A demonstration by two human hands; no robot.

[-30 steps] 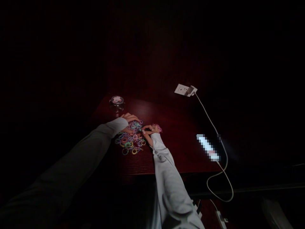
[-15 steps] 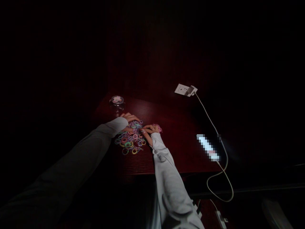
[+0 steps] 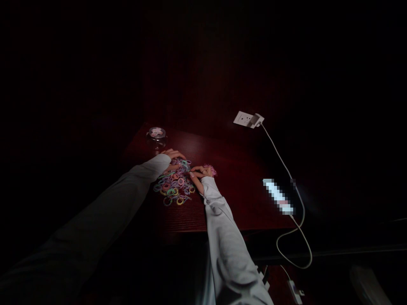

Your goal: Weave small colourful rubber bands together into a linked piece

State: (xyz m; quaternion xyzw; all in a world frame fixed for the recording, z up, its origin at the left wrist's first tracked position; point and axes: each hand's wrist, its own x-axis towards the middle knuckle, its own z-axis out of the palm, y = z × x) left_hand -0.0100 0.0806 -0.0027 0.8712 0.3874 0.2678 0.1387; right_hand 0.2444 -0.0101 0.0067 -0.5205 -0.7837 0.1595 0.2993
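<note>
A loose pile of small hair ties [image 3: 174, 186] in pastel purple, pink, green and yellow lies on the dark red table [image 3: 235, 207]. My left hand [image 3: 173, 159] arches over the pile's far side, fingers stretched and thumb apart, with hair ties showing between them. At the pile's right edge is my right hand [image 3: 202, 173], its thumb and forefinger tips close together. Whatever they pinch is too small to make out. A separate clump of pink hair ties [image 3: 210, 169] sits just beyond the right hand, partly hidden by it.
A clear jar [image 3: 156, 139] with a decorated lid stands at the table's far left. On the right lies a blurred-out, lit device [image 3: 278, 197] on a white cable [image 3: 276, 152] leading to a wall socket [image 3: 243, 119]. A power strip [image 3: 294, 291] is low at right.
My left hand has shifted slightly up and back, its thumb lifting and uncovering more of the pile. My right hand stays in nearly the same place, with slight movement at its fingertips.
</note>
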